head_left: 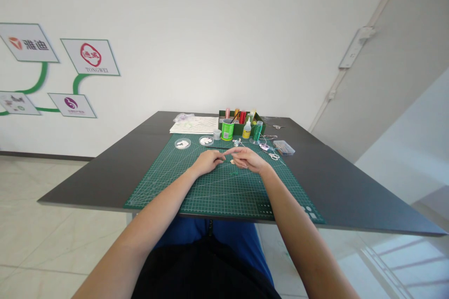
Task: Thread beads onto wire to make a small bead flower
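Note:
My left hand (207, 162) rests on the green cutting mat (210, 196) with its fingers closed together; what they hold, if anything, is too small to make out. Just right of it, my right hand (247, 159) stretches its index finger towards the left fingertips. Its other fingers are curled in. A small pale piece (232, 161) shows by these curled fingers, and I cannot tell whether they grip it. Beyond the hands lies a thin dark rod (215, 147). A bit of green thread (234, 173) lies on the mat below the right hand.
Two shallow dishes (183, 143) with white pieces stand behind the left hand. Farther back are a green can (228, 130), a glue bottle (247, 129), a green thread spool (257, 131) and a green box (239, 129). Scissors (273, 156) and a clear case (284, 147) lie right.

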{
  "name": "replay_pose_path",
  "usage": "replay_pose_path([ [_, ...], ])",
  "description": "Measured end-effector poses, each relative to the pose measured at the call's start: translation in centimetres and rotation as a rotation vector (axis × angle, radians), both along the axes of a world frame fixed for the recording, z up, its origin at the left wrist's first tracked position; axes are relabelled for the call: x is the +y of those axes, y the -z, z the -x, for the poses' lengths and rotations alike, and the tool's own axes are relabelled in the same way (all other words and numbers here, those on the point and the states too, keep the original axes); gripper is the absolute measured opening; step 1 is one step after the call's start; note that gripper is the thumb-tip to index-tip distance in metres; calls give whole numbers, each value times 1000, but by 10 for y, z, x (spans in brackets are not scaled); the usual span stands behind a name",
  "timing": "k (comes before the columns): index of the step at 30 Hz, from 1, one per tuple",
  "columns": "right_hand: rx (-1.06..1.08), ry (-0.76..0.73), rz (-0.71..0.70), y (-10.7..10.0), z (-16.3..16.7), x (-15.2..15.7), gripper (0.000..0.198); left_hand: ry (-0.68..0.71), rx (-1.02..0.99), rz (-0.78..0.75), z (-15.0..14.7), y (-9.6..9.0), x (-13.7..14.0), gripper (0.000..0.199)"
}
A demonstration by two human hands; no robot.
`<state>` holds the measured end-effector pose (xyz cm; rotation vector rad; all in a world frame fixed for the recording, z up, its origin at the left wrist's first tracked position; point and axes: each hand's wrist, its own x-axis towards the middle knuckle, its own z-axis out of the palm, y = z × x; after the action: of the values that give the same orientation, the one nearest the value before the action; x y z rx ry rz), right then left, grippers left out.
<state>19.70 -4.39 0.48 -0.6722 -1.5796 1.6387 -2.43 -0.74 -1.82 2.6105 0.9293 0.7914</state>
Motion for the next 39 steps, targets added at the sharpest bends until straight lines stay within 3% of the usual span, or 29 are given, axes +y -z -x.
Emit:
replay_pose_path([
  [14,-1,206,-30,0,-1,5,41,93,-13,29,-3,-2,-1,16],
  [39,-21,329,-60,11,-7,17,43,142,-160,131,-8,-5,-5,10],
])
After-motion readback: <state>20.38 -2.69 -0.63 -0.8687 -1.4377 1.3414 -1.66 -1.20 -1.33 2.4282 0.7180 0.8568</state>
